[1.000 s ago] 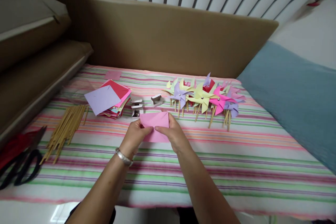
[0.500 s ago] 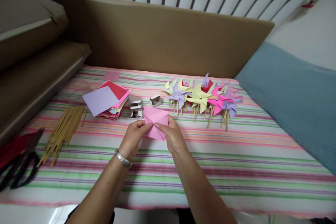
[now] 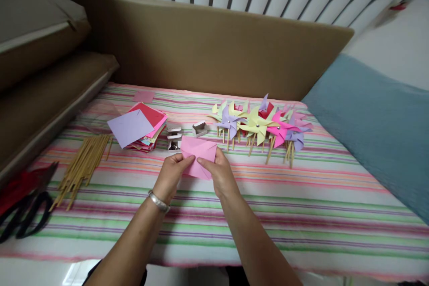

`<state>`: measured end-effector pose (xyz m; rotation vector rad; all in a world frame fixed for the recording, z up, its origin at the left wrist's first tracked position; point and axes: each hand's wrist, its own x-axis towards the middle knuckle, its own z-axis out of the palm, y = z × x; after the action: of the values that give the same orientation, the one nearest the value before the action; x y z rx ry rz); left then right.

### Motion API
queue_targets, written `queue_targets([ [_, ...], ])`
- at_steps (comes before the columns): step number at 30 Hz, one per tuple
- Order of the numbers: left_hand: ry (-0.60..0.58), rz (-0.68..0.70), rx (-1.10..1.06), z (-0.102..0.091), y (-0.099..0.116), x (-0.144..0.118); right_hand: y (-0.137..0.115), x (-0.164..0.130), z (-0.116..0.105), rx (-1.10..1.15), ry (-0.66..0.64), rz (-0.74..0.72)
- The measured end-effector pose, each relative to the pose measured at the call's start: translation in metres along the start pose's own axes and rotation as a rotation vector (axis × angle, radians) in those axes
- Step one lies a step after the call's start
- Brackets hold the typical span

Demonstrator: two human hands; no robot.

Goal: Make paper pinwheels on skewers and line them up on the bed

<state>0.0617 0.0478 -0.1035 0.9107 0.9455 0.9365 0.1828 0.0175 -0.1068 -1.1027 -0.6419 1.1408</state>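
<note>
Between my two hands is a square of pink paper (image 3: 198, 146) with cut lines running in from its corners. My left hand (image 3: 170, 174) pinches its left side, thumb on top and fingers underneath. On the right side, my right hand (image 3: 221, 174) grips it the same way, its thumb close to the middle of the sheet. Just beyond the paper stand a small open box (image 3: 174, 137) with dark metal bits in it and another small white box (image 3: 200, 128). The fingers under the paper are hidden.
Finished paper pinwheels (image 3: 257, 125) on sticks lie at the back right. Toward the left are a stack of coloured paper squares (image 3: 130, 127), a bundle of wooden sticks (image 3: 83, 161) and black-handled scissors (image 3: 33, 214). A brown padded board (image 3: 214, 49) stands along the back of the striped cloth (image 3: 301, 232).
My hands stay on the pink paper, and my left thumb has shifted slightly left, away from the right thumb. The view has moved a little; the other things lie as before.
</note>
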Motion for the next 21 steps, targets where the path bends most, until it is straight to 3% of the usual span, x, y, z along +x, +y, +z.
queue_targets([
  [9, -0.005, 0.022, 0.08, 0.0, 0.0, 0.0, 0.001, -0.001, 0.002, 0.024, 0.004, 0.008],
  [15, -0.18, -0.094, -0.058, -0.005, 0.013, -0.002, -0.001, 0.0, 0.001, 0.041, 0.019, 0.025],
  [21, -0.184, -0.13, -0.117, -0.008, 0.016, -0.001, -0.002, -0.001, 0.002, 0.054, -0.006, 0.025],
])
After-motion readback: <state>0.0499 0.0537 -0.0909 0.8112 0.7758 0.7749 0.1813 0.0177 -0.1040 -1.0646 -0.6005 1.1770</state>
